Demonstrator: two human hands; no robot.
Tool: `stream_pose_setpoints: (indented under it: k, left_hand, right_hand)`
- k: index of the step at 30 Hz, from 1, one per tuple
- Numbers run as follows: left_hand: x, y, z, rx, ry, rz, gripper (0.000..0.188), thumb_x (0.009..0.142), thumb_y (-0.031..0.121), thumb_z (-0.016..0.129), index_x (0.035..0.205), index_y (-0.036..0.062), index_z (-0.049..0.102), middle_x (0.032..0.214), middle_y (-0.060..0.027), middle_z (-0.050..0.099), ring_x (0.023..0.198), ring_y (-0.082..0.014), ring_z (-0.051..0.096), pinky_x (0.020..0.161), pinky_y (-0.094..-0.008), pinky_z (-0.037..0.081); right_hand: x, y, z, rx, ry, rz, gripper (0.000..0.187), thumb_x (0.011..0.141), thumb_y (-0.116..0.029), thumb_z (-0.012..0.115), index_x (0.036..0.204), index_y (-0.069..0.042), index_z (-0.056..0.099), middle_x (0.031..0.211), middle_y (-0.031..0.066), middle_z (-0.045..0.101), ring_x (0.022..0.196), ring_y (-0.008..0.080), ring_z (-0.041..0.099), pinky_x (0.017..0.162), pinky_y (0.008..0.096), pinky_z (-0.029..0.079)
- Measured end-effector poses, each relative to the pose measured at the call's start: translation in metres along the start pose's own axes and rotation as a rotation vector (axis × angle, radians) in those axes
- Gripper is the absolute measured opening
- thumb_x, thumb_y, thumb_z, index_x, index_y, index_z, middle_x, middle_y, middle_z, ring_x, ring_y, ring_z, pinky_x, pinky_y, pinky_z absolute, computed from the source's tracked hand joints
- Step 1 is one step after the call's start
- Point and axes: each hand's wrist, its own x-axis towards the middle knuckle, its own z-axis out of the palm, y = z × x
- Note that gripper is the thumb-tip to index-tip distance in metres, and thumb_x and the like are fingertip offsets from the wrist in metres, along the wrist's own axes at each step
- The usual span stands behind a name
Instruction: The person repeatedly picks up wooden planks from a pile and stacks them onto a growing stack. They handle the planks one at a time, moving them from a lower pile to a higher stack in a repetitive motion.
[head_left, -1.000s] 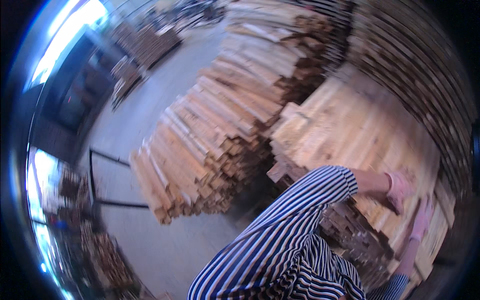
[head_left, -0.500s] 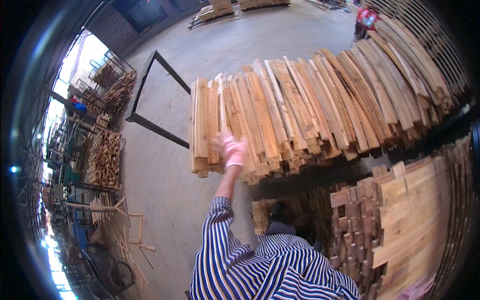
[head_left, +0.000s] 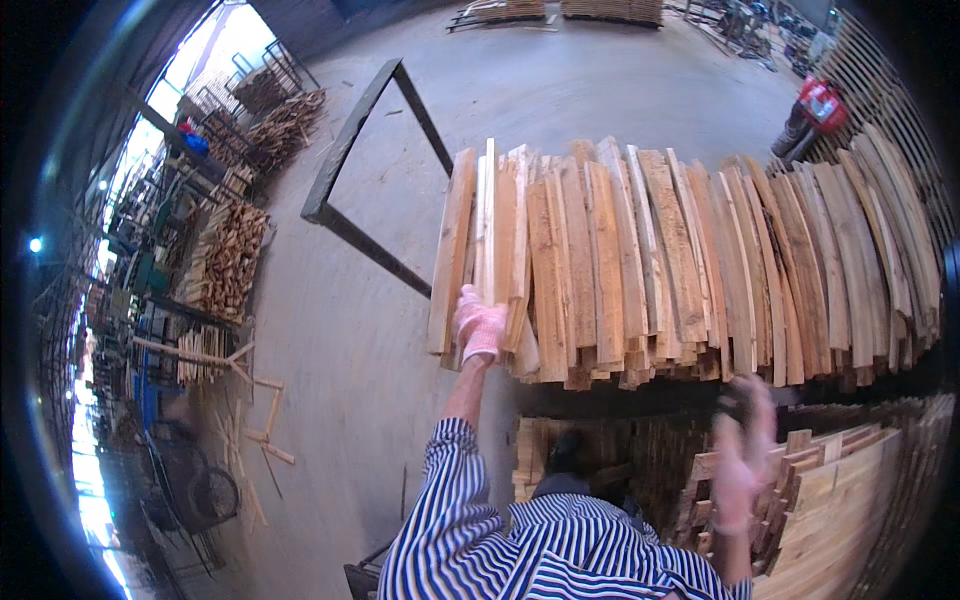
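My left hand, in a pink glove, closes on the near ends of a few narrow wooden slats at the left of a long row. One of these slats is paler and sticks out past the others at the far end. The row of slats lies side by side in a thick layer, reaching to the right. My right hand, also gloved, is blurred by motion; its fingers look apart, with nothing visible in them. It hangs between the row and a lower stack of boards at the near right.
A dark metal frame juts out left of the row. Beyond the right end, a person in red bends over. Cut wood piles and a wheeled cart stand at the left. More stacked wood lies far back.
My right hand has come into view over the near-right stack. My left hand has closed on slats at the left end, which now stand slightly apart. The view has shifted.
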Motion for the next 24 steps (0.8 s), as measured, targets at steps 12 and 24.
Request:
stream_pose_setpoints:
  k: [12,24]
  left_hand:
    - [-0.125,0.01,0.039,-0.718,-0.523,0.321,0.069,0.086,0.051,0.078,0.13,0.0005,0.062,0.129,-0.0203,0.065,0.118,-0.0328,0.063,0.103,-0.0415,0.05]
    - [-0.055,0.006,0.054,-0.357,-0.339,0.167,0.089,0.092,0.023,0.071,0.162,0.0076,0.018,0.139,-0.0201,0.054,0.122,-0.0299,0.059,0.103,-0.0406,0.05]
  right_hand:
    - [0.065,0.177,0.194,0.584,-0.395,0.816,0.097,0.079,-0.017,0.086,0.155,-0.006,0.027,0.109,0.0109,0.065,0.09,0.0217,0.067,0.079,0.0356,0.06]
    - [0.06,0.178,0.167,0.674,-0.542,0.737,0.081,0.085,-0.015,0.081,0.152,-0.012,0.038,0.11,0.0071,0.067,0.087,0.0187,0.068,0.075,0.0346,0.059]
